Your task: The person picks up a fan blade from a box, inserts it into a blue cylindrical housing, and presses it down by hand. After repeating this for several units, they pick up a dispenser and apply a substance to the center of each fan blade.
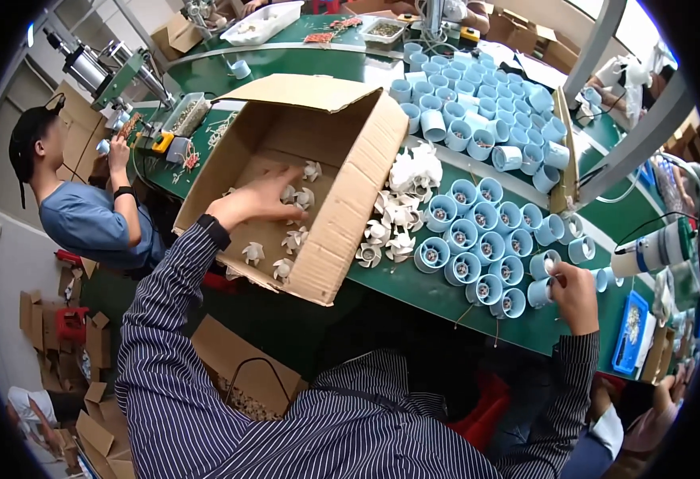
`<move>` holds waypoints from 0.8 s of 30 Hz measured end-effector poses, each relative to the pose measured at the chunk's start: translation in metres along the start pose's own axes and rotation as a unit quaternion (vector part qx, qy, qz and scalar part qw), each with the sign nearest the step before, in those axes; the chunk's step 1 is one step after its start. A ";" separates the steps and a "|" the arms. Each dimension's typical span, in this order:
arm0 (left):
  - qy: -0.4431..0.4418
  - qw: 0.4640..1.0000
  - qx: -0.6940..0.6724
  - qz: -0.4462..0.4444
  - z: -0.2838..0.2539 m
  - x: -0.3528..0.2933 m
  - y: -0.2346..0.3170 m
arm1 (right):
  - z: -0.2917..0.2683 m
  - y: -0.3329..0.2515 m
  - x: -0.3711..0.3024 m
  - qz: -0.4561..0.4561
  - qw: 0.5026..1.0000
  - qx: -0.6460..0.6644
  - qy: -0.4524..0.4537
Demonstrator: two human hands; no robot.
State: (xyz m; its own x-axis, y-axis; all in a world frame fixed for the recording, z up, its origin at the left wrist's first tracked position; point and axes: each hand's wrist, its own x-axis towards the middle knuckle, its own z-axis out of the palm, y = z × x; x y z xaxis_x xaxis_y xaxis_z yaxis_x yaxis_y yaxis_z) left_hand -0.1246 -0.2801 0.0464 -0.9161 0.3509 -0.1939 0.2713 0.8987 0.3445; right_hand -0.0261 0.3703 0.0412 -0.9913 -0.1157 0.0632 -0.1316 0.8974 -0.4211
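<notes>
My left hand reaches into a tilted cardboard box, its fingers spread over several white fan wheels. It grips none of them that I can see. Far to the right, my right hand is closed at the near edge of a group of light blue round cups. Its fingertips pinch a small white piece at the mouth of one cup; the fingers partly hide its shape. Small metallic parts show inside many cups. Between box and cups lies a pile of white fan wheels.
More blue cups crowd the far side of the green table, beside a cardboard strip. A metal post slants at right, near a blue tray. A co-worker in a blue shirt handles parts by a press at left.
</notes>
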 end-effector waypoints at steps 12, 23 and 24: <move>0.025 0.999 0.048 -0.008 0.026 0.032 0.001 | -0.022 0.012 -0.027 0.066 0.981 -0.118 0.138; -0.061 0.997 0.014 -0.033 0.014 -0.011 0.030 | 0.013 -0.088 -0.061 -0.007 0.991 0.098 0.096; -0.041 0.998 0.012 -0.040 0.021 -0.009 0.034 | 0.018 -0.093 -0.059 -0.024 0.990 0.100 0.095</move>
State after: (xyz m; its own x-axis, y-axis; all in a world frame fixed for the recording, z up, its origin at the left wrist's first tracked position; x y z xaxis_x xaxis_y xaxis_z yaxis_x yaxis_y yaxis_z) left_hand -0.1013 -0.2470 0.0407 -0.9083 0.2975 -0.2941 0.2067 0.9304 0.3027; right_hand 0.0447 0.2859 0.0600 -0.9671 -0.0578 0.2479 -0.1966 0.7884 -0.5830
